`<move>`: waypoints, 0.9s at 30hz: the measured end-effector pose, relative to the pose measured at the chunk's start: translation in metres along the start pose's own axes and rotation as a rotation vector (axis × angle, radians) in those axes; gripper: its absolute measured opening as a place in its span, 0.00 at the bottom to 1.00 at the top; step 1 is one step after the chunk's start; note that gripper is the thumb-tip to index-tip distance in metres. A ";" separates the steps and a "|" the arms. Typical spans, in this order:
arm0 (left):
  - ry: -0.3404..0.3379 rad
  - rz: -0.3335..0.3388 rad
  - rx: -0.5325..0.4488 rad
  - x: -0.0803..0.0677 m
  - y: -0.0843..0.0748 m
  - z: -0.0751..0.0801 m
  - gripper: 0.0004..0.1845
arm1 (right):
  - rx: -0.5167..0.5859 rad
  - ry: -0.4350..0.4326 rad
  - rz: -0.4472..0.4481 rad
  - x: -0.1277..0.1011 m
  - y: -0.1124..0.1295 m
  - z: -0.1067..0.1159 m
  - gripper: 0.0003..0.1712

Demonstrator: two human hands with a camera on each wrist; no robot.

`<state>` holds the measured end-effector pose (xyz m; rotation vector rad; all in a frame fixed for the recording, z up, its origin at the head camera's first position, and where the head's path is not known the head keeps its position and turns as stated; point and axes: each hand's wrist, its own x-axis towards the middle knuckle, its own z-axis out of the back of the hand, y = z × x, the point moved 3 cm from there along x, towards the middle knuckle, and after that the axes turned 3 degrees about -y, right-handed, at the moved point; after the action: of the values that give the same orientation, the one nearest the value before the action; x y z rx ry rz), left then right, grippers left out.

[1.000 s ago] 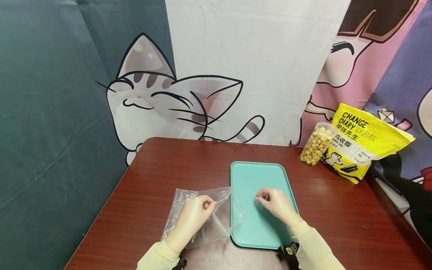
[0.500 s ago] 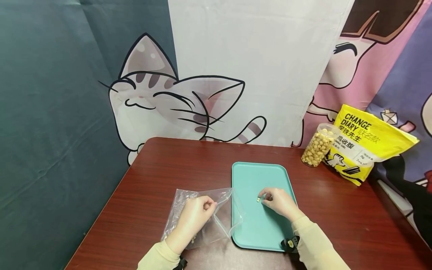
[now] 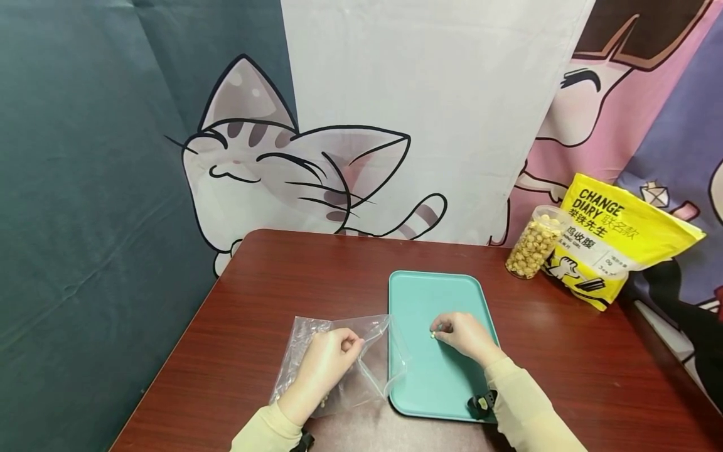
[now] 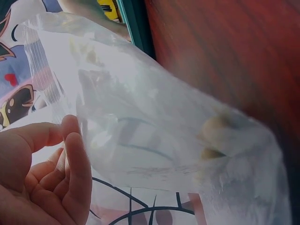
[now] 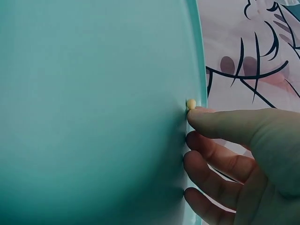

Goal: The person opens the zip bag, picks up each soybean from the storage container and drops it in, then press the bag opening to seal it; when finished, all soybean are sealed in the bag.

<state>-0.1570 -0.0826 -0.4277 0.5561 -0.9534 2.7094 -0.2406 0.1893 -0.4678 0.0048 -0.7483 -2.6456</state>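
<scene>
A jar and yellow bag stand far right; the left hand pinches the clear bag left of the tray; the right hand, fingers curled, touches a small kernel on the tray.

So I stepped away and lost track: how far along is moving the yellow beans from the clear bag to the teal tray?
Barely begun. One yellow bean lies on the teal tray at the right hand fingertips; whether it is released is unclear. The left hand pinches the clear bag by its open edge. A few beans remain inside the bag.
</scene>
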 end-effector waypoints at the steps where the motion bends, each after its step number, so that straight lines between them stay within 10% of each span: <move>1: -0.002 -0.002 0.001 0.000 0.000 0.000 0.05 | -0.001 -0.001 0.000 0.000 0.000 0.000 0.05; 27: 0.024 0.019 -0.006 0.000 0.000 0.000 0.05 | -0.010 -0.033 0.011 -0.003 0.001 0.002 0.05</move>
<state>-0.1570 -0.0826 -0.4270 0.5145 -0.9648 2.7227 -0.2374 0.1902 -0.4659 -0.0456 -0.7437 -2.6445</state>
